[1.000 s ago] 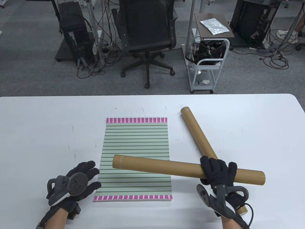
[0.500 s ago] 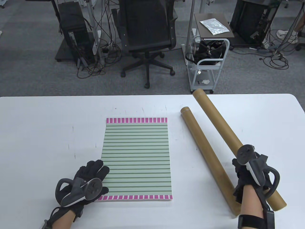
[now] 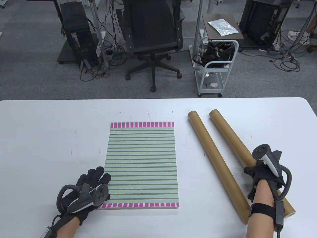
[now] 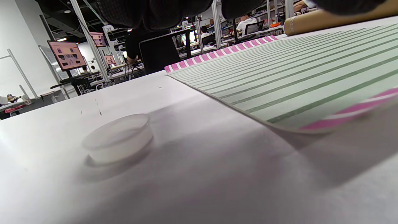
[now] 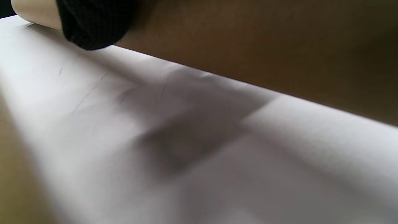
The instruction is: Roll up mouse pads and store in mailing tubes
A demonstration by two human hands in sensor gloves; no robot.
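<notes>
We saw the striped mouse pad (image 3: 141,164) flat mid-surface, toward the near edge. L hand (image 3: 92,182) rested w/ straight fingers on its near-left corner, which looked slightly lifted in the wrist view. Two mailing tubes lay side by side toward the right edge: the left tube (image 3: 218,165) free, the right tube (image 3: 231,135) under the R hand (image 3: 260,171), prob. gripping it, fingers mostly hidden.

High overhead view; wrist cameras skimming tabletop (image 3: 37,129)
</notes>
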